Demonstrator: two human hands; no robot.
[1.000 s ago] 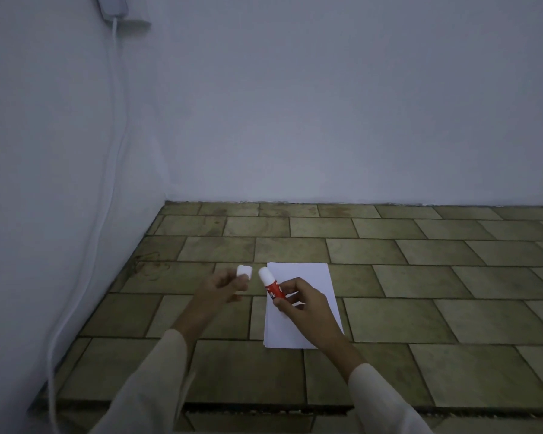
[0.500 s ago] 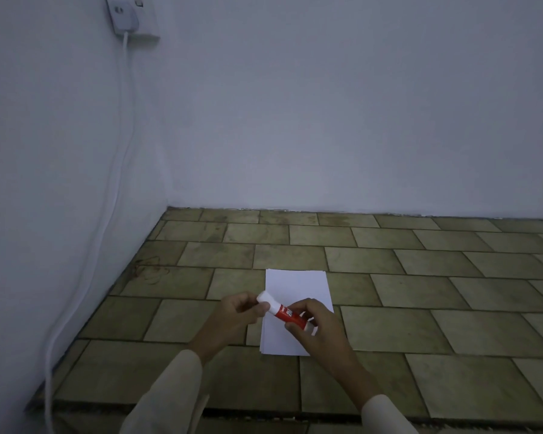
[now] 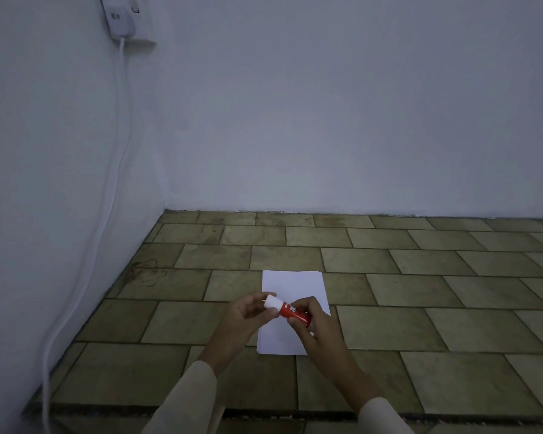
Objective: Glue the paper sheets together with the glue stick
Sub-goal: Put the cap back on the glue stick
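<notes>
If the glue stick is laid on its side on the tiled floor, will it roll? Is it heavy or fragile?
The glue stick looks round, so on the flat floor it would probably roll. It is likely light: the left hand and right hand hold it with fingers only. Its body seems rigid, hardly fragile.

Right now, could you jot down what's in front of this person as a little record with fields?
place: tiled floor in a corner between pale walls
paper sheets: white, stacked flat on the floor, partly under the hands
glue stick: red body, white end, held tilted above the sheets
left hand: pinches the stick's white end
right hand: grips the red body
also there: charger in a wall socket, its white cable hanging down to the floor
</notes>
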